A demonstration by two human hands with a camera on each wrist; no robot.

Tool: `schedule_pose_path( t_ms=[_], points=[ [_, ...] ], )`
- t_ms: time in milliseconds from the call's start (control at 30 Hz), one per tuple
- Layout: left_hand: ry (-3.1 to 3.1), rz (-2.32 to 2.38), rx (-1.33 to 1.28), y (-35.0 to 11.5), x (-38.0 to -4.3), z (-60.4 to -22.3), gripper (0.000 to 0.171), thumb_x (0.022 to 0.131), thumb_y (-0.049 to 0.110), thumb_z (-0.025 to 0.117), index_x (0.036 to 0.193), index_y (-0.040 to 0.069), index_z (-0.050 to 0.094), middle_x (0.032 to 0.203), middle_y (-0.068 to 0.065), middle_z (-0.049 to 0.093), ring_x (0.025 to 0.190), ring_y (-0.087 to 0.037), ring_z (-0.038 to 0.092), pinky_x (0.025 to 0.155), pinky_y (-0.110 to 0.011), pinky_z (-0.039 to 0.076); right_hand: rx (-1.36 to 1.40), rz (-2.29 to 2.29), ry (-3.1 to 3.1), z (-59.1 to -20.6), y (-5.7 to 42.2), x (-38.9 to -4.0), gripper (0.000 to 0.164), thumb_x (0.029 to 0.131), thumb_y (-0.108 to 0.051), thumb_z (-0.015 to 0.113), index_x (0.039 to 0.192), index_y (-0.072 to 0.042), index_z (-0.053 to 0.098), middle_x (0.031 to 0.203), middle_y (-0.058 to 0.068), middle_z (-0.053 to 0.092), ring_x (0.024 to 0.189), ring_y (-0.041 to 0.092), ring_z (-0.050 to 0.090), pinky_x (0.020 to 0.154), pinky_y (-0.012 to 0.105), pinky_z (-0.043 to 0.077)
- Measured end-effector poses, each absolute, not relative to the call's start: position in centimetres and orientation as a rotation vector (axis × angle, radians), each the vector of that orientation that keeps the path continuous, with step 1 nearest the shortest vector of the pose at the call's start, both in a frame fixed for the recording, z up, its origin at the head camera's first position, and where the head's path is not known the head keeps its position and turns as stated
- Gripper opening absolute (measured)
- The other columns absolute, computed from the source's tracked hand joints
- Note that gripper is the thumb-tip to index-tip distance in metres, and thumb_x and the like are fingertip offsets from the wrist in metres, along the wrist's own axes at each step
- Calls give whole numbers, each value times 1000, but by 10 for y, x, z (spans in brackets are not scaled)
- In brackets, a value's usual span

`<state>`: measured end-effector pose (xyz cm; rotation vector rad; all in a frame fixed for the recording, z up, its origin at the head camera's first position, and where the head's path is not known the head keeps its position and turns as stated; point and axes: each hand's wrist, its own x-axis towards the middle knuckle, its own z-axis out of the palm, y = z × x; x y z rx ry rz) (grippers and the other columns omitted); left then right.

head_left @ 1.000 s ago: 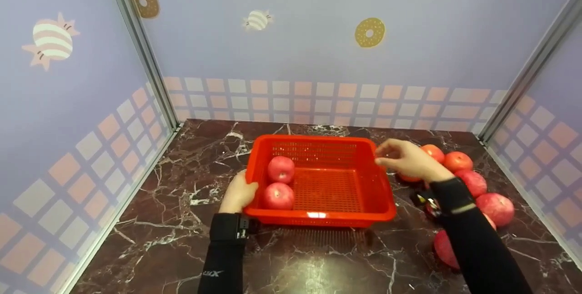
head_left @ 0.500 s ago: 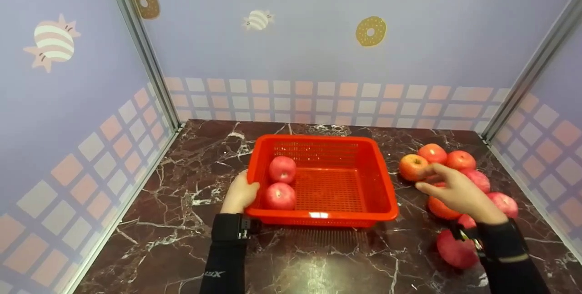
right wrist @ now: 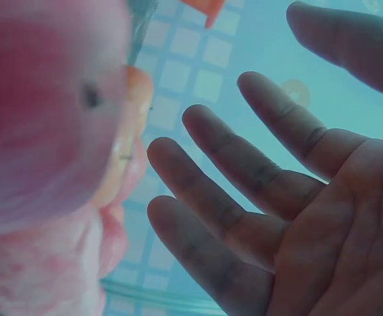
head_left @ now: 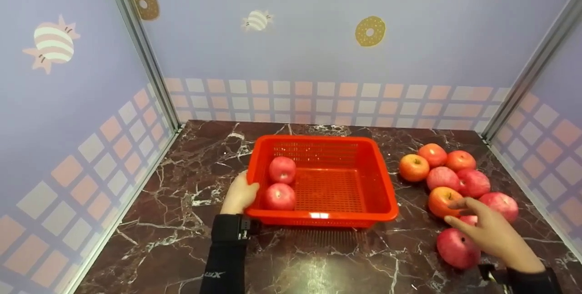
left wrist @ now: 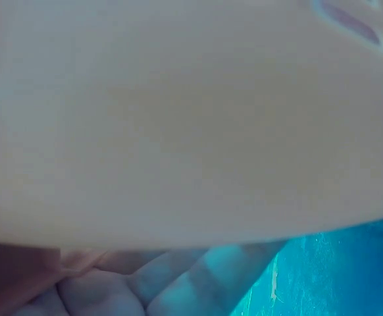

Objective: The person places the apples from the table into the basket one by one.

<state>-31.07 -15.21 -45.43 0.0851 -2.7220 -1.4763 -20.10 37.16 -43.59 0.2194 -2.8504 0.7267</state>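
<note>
My left hand grips the left rim of a red plastic basket, thumb over the edge. Two pinkish-red apples sit at the basket's left end. In the left wrist view a pale blurred surface fills most of the picture, with fingers below it. My right hand hovers over the front of a group of apples on the right, between an orange-red apple and a darker red apple. Its fingers are spread and hold nothing, as the right wrist view shows. One apple below that hand is partly hidden.
Several more apples lie close together right of the basket, some red, some orange. Everything stands on a dark marbled tabletop. Patterned panels enclose it at the back and both sides, joined by metal corner posts.
My right hand has moved from the basket's right rim, over the apples, to the right and toward me. The left hand, the basket and its two apples stay in place.
</note>
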Motion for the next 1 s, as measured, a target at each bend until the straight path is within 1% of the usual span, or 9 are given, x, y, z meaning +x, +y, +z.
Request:
schedule_pose_path(
  t_ms=[133,233,300,333,433,500,567,733,1000],
  points=[
    [-2731,-1457,80,-152,-311,-455,46,90,3,50,134,-7,58,124,-27,68,114,-41,64,103,-53,50,154,718,-2861,-446,377,-193,31,93,-29,76,113,-6,67,113,20,72,102,39,69,84,51,54],
    [-2728,-1455,71,-153,-311,-454,47,90,3,50,134,-7,58,124,-27,68,115,-40,64,103,-53,50,152,718,-2817,-453,377,-190,29,91,-25,77,110,-6,67,110,21,72,103,43,68,85,58,54],
    [-2720,-1463,71,-153,-311,-454,47,89,3,50,134,-7,58,124,-27,68,114,-40,63,104,-53,50,174,706,-2759,-458,376,-190,27,88,-22,81,107,-7,69,107,18,73,100,33,69,86,47,56],
    [-2717,-1468,72,-153,-311,-453,47,89,3,50,134,-7,58,124,-27,68,114,-40,63,104,-53,50,192,704,-2724,-461,375,-190,26,85,-19,83,105,-8,70,105,15,73,99,23,68,85,37,55],
    [-2715,-1480,81,-152,-311,-453,46,89,3,50,134,-7,59,124,-27,68,114,-39,64,104,-52,50,256,732,-2633,-469,374,-191,28,77,-11,88,99,-7,71,100,8,71,92,-1,61,79,10,46],
    [-2715,-1484,87,-152,-311,-454,46,89,3,50,134,-6,59,124,-27,68,114,-40,64,104,-52,50,283,772,-2611,-473,373,-191,31,74,-9,90,98,-7,71,98,6,70,89,-10,56,78,1,39],
    [-2718,-1493,98,-151,-311,-454,46,90,4,51,135,-6,58,125,-27,67,115,-40,63,104,-52,50,288,779,-2630,-476,372,-191,33,72,-11,91,97,-7,71,97,3,70,87,-11,56,75,3,42],
    [-2716,-1499,102,-152,-311,-455,46,90,3,51,135,-6,58,125,-27,67,115,-39,63,104,-52,50,259,729,-2744,-477,371,-190,37,73,-22,92,100,-10,70,97,0,70,83,-4,53,73,19,45],
    [-2721,-1482,82,-153,-312,-456,47,89,3,50,134,-8,58,124,-27,67,113,-39,63,103,-52,50,367,748,-2748,-484,372,-192,40,69,-20,94,99,-9,69,94,-3,68,77,-3,46,68,22,39]
  ],
)
